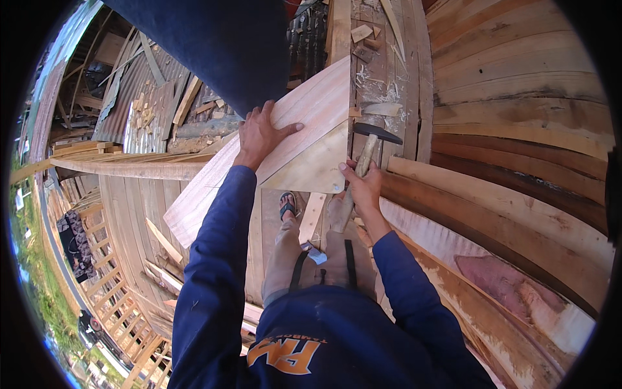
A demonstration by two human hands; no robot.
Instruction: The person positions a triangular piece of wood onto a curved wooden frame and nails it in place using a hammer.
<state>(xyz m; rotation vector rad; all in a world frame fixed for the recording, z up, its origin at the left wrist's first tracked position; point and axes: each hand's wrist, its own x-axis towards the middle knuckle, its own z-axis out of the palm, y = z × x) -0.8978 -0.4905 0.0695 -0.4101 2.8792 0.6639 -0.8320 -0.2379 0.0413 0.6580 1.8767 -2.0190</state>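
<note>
My left hand [262, 133] grips the far edge of a pale pinkish wooden board [207, 191], its thumb lying on the upper face. The board slants from lower left to upper right in front of my body. On it lies a thin yellowish triangular piece [308, 161] with a small hole near its close corner. My right hand [364, 185] is closed round the wooden handle of a hammer [378, 134], and its thumb is by the triangle's right edge. The hammer's dark head points away from me, over a bench plank strewn with shavings.
Wood offcuts [366, 39] and shavings lie on the narrow plank bench [414, 97]. Curved plank walling [512, 84] rises on the right. A dark blue shape [220, 45] hangs at upper left. Slatted framing [116, 279] stands lower left, and loose wood strips [165, 240] lie on the plank floor.
</note>
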